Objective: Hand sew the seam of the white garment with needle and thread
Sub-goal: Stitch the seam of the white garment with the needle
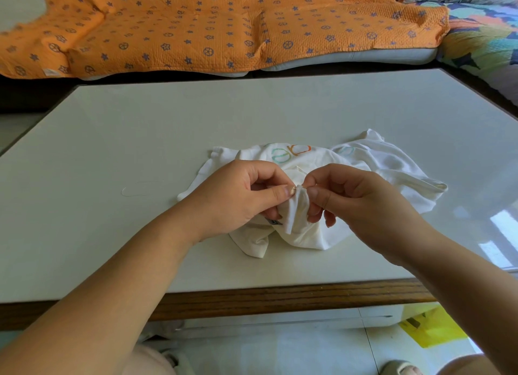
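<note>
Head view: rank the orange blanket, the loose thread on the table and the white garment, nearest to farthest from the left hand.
1. The white garment: pinched in the left hand, mid-table.
2. The loose thread: lying on the table top, off to that hand's left.
3. The orange blanket: draped beyond the table's far edge.

The garment (392, 164) lies on the table (112, 150), slightly right of its middle and nearer the front edge. The 2 hands meet over its near part, the left hand (238, 195) to the left and the right hand (361, 198) to the right, pinching a raised fold between them. A loose thread (131, 191) lies on the table left of the garment, apart from it. Behind the table stands a sofa (378, 56) with a blanket (196, 24) on it. A bag (431, 329) lies on the floor under the table's near right corner.
</note>
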